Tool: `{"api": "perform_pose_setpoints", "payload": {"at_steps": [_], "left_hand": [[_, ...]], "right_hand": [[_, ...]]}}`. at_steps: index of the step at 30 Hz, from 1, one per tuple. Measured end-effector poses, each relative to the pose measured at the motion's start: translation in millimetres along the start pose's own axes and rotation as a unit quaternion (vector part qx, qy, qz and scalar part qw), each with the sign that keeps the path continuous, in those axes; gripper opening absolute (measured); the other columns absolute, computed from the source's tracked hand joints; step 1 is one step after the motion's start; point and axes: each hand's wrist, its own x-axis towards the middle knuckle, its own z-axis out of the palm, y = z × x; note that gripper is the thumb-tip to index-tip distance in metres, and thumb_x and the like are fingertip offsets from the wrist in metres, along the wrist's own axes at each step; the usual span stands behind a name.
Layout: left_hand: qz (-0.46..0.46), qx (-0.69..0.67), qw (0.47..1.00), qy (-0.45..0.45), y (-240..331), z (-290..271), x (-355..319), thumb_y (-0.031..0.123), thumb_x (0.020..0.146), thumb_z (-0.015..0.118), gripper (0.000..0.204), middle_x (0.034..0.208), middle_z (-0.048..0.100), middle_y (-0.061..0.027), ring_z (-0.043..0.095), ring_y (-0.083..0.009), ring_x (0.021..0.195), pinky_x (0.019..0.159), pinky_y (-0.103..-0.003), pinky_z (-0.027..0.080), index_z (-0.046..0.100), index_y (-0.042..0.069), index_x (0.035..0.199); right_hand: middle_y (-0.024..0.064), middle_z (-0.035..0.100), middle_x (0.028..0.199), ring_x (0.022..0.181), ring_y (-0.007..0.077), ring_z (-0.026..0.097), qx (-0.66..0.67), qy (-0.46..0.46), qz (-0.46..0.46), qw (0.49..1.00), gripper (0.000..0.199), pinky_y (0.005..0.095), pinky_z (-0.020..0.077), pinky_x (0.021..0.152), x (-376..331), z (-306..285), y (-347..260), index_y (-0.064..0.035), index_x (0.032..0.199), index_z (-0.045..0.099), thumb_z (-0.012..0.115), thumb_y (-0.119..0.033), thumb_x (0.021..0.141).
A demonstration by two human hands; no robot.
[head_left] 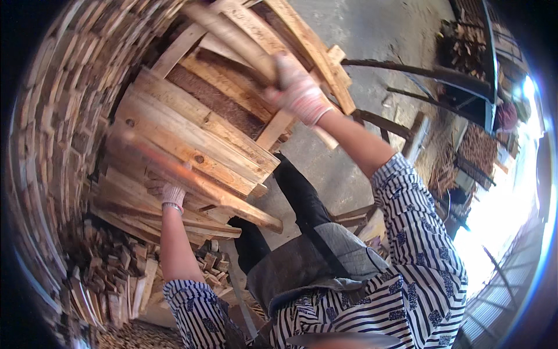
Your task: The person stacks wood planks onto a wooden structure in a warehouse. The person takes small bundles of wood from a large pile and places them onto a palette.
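My right hand (299, 93), in a pale glove with reddish stripes, is closed round the near end of a narrow wooden board (232, 41). That board is smeared by motion and reaches up and left over the pile. Lower left, my gloved left hand (172, 192) grips the lower side of another wooden board (221, 195). This one slants down to the right, and its upper end is blurred. The left fingers are partly hidden and smeared. Between the hands lie several pale, knotted planks (192, 131) side by side.
A tall wall of stacked wood strips (58, 116) stands at the left. Loose wood offcuts (122, 279) are heaped at the lower left. Planks with a crosspiece lie past the right hand. Dark rails (418, 70) and wood bundles (479, 145) stand right, beyond the concrete floor (360, 29).
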Motion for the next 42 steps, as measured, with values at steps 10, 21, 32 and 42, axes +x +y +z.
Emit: {"api": "perform_pose_setpoints", "payload": {"at_steps": [10, 21, 32, 42], "left_hand": [[-0.019, -0.096, 0.994, -0.048, 3, -35, -15, 0.079, 0.075, 0.067, 0.142, 0.158, -0.013, -0.0447, -0.007, -0.0615, 0.148, 0.119, -0.066, 0.008, -0.012, -0.009, 0.154], [0.004, -0.031, 1.0, 0.001, -8, -2, 3, 0.085, 0.074, 0.06, 0.143, 0.157, -0.008, -0.0467, 0.0, -0.0625, 0.148, 0.121, -0.063, 0.012, -0.009, -0.01, 0.155], [0.003, -0.05, 0.999, 0.006, -8, -5, 14, 0.083, 0.073, 0.065, 0.145, 0.159, -0.009, -0.044, 0.001, -0.0606, 0.149, 0.121, -0.062, 0.012, -0.012, -0.007, 0.156], [-0.003, -0.089, 0.996, -0.012, -2, -10, -1, 0.081, 0.076, 0.066, 0.142, 0.159, -0.012, -0.0431, -0.006, -0.0597, 0.149, 0.12, -0.064, 0.01, -0.014, -0.004, 0.156]], "right_hand": [[0.0258, 0.06, 0.123, 0.112, 0.0389, 0.064, -0.037, 0.037, 0.021, 0.998, 0.091, 0.0476, 0.0528, 0.097, 6, 27, 35, -0.0085, 0.157, 0.021, 0.074, -0.032, 0.086], [0.0258, 0.054, 0.136, 0.121, 0.0401, 0.059, 0.097, -0.133, 0.051, 0.985, 0.065, 0.0511, 0.0503, 0.097, 9, 113, -80, -0.0007, 0.145, 0.038, 0.056, -0.041, 0.098], [0.021, 0.057, 0.121, 0.11, 0.0387, 0.064, -0.1, -0.127, -0.066, 0.985, 0.068, 0.0484, 0.0543, 0.09, 38, 16, 26, -0.0075, 0.14, 0.037, 0.073, -0.022, 0.084], [0.0236, 0.055, 0.138, 0.126, 0.0419, 0.057, -0.111, 0.017, 0.149, 0.983, 0.098, 0.0489, 0.0478, 0.105, 97, -26, 127, -0.0173, 0.159, 0.019, 0.078, -0.027, 0.081]]}}
